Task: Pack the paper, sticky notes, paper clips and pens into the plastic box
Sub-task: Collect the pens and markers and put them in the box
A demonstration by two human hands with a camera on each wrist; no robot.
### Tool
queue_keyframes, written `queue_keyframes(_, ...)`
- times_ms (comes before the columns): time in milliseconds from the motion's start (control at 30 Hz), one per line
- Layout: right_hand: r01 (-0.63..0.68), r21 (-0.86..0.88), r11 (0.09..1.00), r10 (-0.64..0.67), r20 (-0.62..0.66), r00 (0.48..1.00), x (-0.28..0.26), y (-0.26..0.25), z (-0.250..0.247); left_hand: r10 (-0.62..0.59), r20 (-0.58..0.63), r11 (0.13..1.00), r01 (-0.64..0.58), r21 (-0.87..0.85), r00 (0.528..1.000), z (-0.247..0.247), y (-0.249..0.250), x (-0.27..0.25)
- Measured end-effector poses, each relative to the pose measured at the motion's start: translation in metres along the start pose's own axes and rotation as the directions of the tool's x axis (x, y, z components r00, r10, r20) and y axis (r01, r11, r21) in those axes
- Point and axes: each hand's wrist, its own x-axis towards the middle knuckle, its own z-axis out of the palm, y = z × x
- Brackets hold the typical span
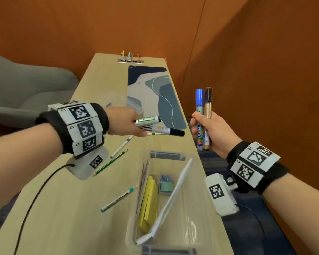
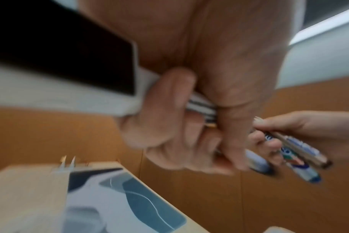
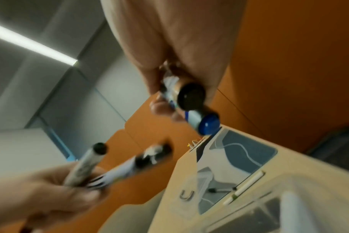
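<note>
My left hand (image 1: 134, 126) grips several markers (image 1: 155, 126) lying sideways, above the table beyond the box. My right hand (image 1: 199, 126) holds a blue-capped marker (image 1: 199, 107) and a copper marker (image 1: 208, 109) upright, past the table's right edge. The clear plastic box (image 1: 167, 155) near the front edge holds yellow sticky notes (image 1: 149, 199), a small blue-green paper clip box (image 1: 166, 183) and white paper (image 1: 173, 196) leaning on its wall. A white pen (image 1: 121, 147), a green pencil (image 1: 110, 162) and a teal marker (image 1: 117, 199) lie loose left of the box.
A blue-grey desk mat (image 1: 155, 92) covers the far table, with a white pen (image 3: 243, 189) and a metal clip (image 3: 186, 195) near it. A socket strip (image 1: 130, 61) sits at the far end. Orange walls close in behind and right. A grey chair (image 1: 26, 85) stands left.
</note>
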Motion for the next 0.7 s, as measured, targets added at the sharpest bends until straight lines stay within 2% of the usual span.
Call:
queue_keyframes(67, 0.011, -0.093, 0.996, 0.0, 0.114, 0.994, -0.005, 0.002, 0.0, 0.063, 0.071, 0.985, -0.074, 0.158, 0.995, -0.003, 0.007, -0.007)
queue_keyframes(133, -0.034, -0.138, 0.99, 0.065, 0.23, 0.971, -0.009, 0.007, 0.008, 0.141, 0.089, 0.973, -0.154, 0.173, 0.986, -0.007, 0.02, -0.01)
queue_keyframes(267, -0.208, -0.015, 0.978, 0.193, 0.44, 0.877, -0.015, 0.01, 0.027, 0.247, -0.029, 0.966, -0.243, 0.093, 0.969, -0.008, 0.038, -0.005)
queue_keyframes(333, -0.283, 0.105, 0.953, 0.201, 0.478, 0.855, -0.018, 0.008, 0.031, 0.251, -0.096, 0.967, -0.245, 0.069, 0.963, -0.003, 0.04, -0.002)
queue_keyframes(467, -0.3, 0.221, 0.928, 0.176, 0.449, 0.876, -0.021, 0.003, 0.034, 0.186, -0.241, 0.982, -0.19, 0.005, 0.953, 0.01, 0.043, 0.002)
queue_keyframes(533, -0.307, 0.257, 0.916, 0.179, 0.423, 0.888, -0.022, 0.003, 0.034, 0.107, -0.267, 0.973, -0.157, -0.172, 0.958, 0.011, 0.042, 0.001)
queue_keyframes(567, -0.314, 0.274, 0.909, 0.184, 0.413, 0.892, -0.023, 0.005, 0.033, 0.086, -0.261, 0.932, -0.17, -0.32, 0.962, 0.01, 0.04, 0.001)
queue_keyframes(633, -0.335, 0.311, 0.889, 0.195, 0.404, 0.893, -0.025, 0.01, 0.028, 0.099, -0.29, 0.785, -0.254, -0.566, 0.952, 0.006, 0.037, -0.004)
queue_keyframes(700, -0.357, 0.34, 0.87, 0.209, 0.402, 0.892, -0.029, 0.017, 0.024, 0.133, -0.333, 0.675, -0.332, -0.659, 0.933, 0.005, 0.037, -0.012)
